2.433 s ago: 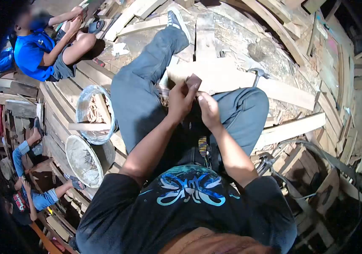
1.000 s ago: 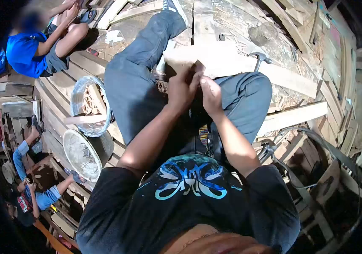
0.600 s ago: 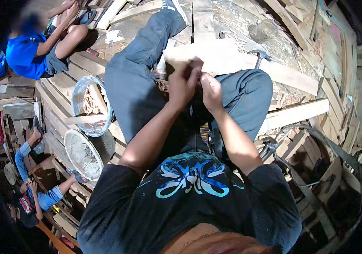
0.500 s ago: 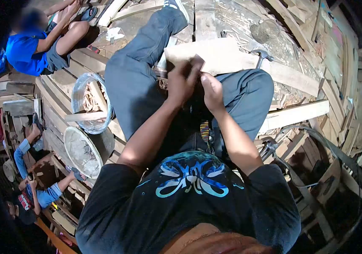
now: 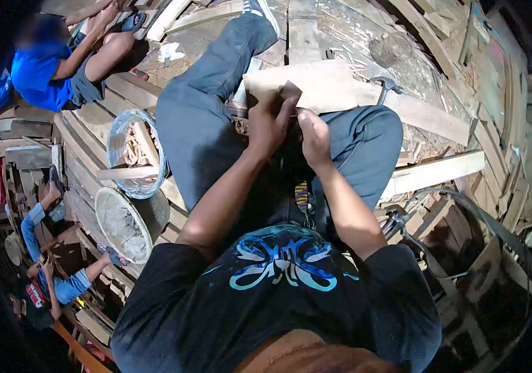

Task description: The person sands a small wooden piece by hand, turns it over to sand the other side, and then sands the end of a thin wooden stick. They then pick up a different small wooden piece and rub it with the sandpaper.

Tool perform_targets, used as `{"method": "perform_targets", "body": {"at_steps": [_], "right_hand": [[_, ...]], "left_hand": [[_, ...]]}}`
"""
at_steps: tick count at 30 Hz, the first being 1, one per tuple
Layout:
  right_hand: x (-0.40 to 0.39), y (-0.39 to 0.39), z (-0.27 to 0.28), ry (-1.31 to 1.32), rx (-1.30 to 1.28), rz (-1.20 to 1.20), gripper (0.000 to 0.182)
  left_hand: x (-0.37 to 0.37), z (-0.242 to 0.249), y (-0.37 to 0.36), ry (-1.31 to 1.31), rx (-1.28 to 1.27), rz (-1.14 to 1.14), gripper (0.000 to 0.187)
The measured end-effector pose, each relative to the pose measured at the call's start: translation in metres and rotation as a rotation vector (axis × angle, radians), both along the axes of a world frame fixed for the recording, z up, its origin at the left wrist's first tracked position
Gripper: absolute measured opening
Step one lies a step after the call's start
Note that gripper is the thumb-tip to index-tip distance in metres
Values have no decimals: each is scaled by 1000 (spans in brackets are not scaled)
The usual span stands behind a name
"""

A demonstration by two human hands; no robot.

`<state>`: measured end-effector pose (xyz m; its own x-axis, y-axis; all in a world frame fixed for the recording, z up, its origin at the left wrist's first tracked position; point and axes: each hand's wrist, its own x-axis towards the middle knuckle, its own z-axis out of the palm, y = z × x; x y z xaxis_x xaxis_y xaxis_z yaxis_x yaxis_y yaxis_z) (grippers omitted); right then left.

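Note:
My left hand (image 5: 267, 127) is closed, its fingers curled around a small dark brown flat piece (image 5: 291, 92) whose kind I cannot make out. Close beside it, my right hand (image 5: 315, 138) is also closed, thumb pressed towards the index finger; whatever it pinches is hidden. Both hands are above my lap, between my bent knees. Just beyond them a pale wooden board (image 5: 328, 81) lies across in front of my legs, with a shadow on its left end. A claw hammer (image 5: 386, 86) rests by the board's right end.
To my left stand a bucket of wood pieces (image 5: 134, 149) and a grey-white bucket (image 5: 123, 227). A person in blue (image 5: 39, 71) sits at upper left, another person (image 5: 45, 280) at lower left. Wood scraps (image 5: 353, 59) litter the floor. A metal-framed tool (image 5: 396, 224) lies at right.
My hands stay almost in place, with only a slight shift of the fingers around the small piece. The whole view has moved slightly.

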<state>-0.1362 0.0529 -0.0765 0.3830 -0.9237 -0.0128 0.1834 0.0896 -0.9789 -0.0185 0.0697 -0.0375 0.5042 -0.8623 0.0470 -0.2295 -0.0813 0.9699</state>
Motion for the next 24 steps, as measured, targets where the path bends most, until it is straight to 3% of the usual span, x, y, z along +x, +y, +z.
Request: {"method": "perform_targets", "body": {"at_steps": [1, 2, 6, 16, 24], "right_hand": [[-1, 0, 6, 21, 73, 43, 33], [3, 0, 8, 32, 60, 6, 33], [-4, 2, 4, 24, 108, 47, 31], [-1, 0, 2, -111, 30, 97, 29], [-4, 4, -2, -137, 83, 98, 29]], "left_hand": [[5, 0, -1, 42, 10, 22, 29], [9, -3, 0, -87, 39, 28, 28], [5, 4, 1, -16, 68, 5, 28], [13, 1, 1, -77, 121, 16, 30], [7, 1, 3, 58, 77, -20, 29]]}}
